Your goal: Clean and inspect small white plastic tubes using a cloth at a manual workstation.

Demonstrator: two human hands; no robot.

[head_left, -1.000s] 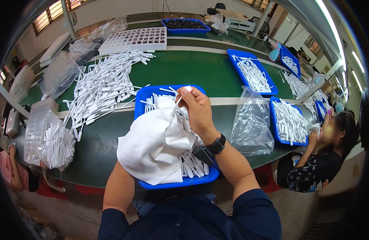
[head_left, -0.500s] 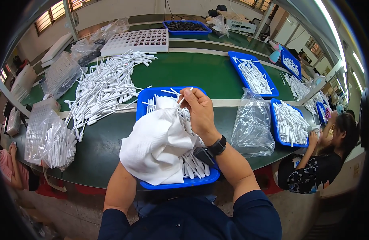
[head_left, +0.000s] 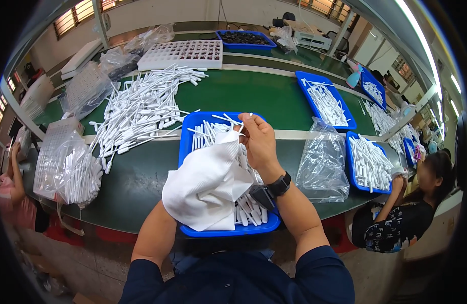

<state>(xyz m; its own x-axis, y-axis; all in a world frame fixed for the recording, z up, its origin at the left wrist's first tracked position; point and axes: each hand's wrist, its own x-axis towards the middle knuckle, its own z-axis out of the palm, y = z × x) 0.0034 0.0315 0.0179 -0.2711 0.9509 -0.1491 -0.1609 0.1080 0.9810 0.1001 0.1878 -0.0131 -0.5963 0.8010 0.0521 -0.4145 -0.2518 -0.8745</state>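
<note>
My right hand (head_left: 261,144) is closed, thumb and fingertips pinching a thin white plastic stick (head_left: 240,127) above the far part of a blue tray (head_left: 185,147). A ribbed white cloth (head_left: 203,185) drapes over the tray's left and middle. My left forearm (head_left: 155,230) runs up under this cloth, which hides the hand and its fingers. Top of the cloth and pinched stick are close together; whether they touch is unclear. Many white sticks (head_left: 248,213) with thick handle ends lie in the tray, showing along its right side and far end.
A big pile of white sticks (head_left: 142,106) lies at the left, near a clear bag of sticks (head_left: 84,175). Right of me are an empty-looking plastic bag (head_left: 322,167) and another blue tray (head_left: 351,167). Co-workers sit at both sides; a white holed block (head_left: 185,53) lies farther back.
My view has turned slightly, so the scene sits farther right. The cloth has shifted a little over the tray. My right hand keeps its pinch on the stick.
</note>
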